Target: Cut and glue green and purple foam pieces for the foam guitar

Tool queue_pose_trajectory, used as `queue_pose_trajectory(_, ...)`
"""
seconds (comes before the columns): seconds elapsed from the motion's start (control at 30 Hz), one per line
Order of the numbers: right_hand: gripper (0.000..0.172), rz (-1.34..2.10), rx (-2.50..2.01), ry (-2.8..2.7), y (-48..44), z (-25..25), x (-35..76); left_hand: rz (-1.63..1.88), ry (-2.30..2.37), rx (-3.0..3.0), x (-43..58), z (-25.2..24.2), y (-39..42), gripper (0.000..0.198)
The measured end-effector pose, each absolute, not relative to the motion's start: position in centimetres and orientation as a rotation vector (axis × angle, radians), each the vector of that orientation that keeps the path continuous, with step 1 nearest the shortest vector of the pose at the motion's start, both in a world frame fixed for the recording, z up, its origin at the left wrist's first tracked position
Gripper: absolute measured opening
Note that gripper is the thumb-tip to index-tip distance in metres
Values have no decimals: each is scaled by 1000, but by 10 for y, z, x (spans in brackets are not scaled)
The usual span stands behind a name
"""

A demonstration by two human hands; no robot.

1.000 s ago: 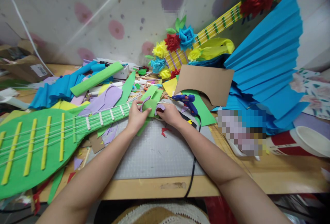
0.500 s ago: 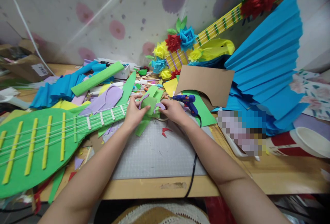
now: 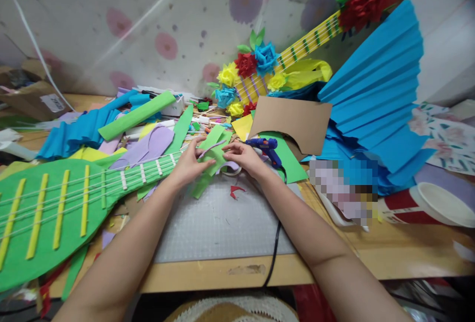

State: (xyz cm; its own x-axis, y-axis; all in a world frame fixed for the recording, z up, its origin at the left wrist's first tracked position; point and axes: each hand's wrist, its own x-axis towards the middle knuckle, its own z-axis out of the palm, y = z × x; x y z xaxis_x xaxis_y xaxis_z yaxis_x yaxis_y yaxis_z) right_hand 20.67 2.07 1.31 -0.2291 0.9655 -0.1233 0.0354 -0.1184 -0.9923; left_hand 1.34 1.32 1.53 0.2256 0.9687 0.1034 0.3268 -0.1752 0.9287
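My left hand is above the back of the grey cutting mat, thumb stretched out. A thin, slightly curved purple strip runs from its fingers toward my right hand. The right hand's fingers extend leftward, apart from one another, just above a curved purple piece. Light green pieces lie beneath and behind both hands. The neck of a green paper guitar with yellow bars and white strings reaches up to my left hand. Fingertip contact on the strip is partly hidden.
A blue glue gun lies beside my right hand, its black cord crossing the mat. Behind are brown cardboard, a yellow flower-trimmed guitar and blue pleated paper. A paper cup lies at right.
My hands have loosened and their fingers spread. The purple strip now slants between them, straighter than before. The curved purple piece has dropped from the right fingers to just below them.
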Motion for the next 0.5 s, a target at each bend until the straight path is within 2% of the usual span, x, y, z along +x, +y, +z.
queue_pose_trajectory(0.07, 17, 1422, -1248, -1248, 23, 11, 207, 938, 1280, 1764, 1, 28, 15, 81)
queue_pose_trajectory(0.17, 12, 1356, -1275, -1149, 26, 6, 205, 930, 1571, 1938, -22, 46, 21, 75)
queue_pose_trajectory(0.37, 11, 1272, -1338, -1090, 31, -2, 203, 104, 1767, 2425, -26, 44, 27, 69)
queue_pose_trajectory(0.5, 11, 1213, -1364, -1140, 31, -7, 204, -27, 1872, 2388, -12, 39, 25, 55)
